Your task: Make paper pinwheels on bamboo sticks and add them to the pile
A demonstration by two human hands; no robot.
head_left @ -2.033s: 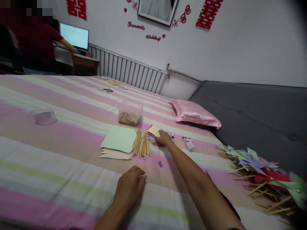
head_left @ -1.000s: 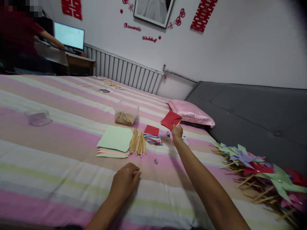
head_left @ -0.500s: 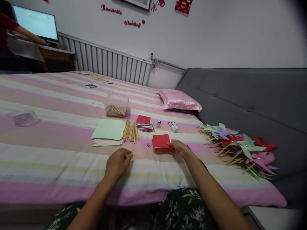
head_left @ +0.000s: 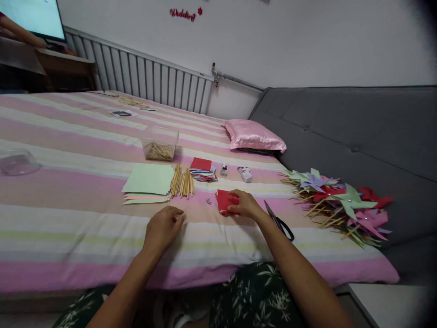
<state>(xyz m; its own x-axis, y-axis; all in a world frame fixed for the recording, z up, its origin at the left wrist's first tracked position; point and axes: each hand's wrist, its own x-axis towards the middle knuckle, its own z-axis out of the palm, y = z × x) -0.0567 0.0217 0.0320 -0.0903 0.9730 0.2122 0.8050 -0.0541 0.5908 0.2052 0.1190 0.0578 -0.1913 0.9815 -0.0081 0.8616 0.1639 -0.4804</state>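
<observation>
My right hand (head_left: 244,205) grips the right side of a small stack of red paper squares (head_left: 223,201) lying on the bed; its fingers curve over the edges and hide part of them. Loosely curled, my left hand (head_left: 165,228) rests on the sheet with a gap between thumb and fingers and nothing visible in it. Some tiny silvery pieces (head_left: 208,201) lie left of the red stack. Behind them are a bundle of wooden sticks (head_left: 182,182) and a pile of coloured squares with red on top (head_left: 201,165). Pale green sheets (head_left: 148,180) lie beyond my left hand.
Black-handled scissors (head_left: 280,222) lie beside my right forearm. Several paper pinwheels (head_left: 341,200) are heaped at the right. A clear box of sticks (head_left: 160,145), two small whitish items (head_left: 245,174) and a pink pillow (head_left: 254,135) sit farther back. Another person's arm (head_left: 22,34) shows by a screen.
My right hand has shifted its hold, with fingers now curved farther over the red stack. The scissors show more fully beside my forearm. The view has tilted down; my left hand stays loosely curled.
</observation>
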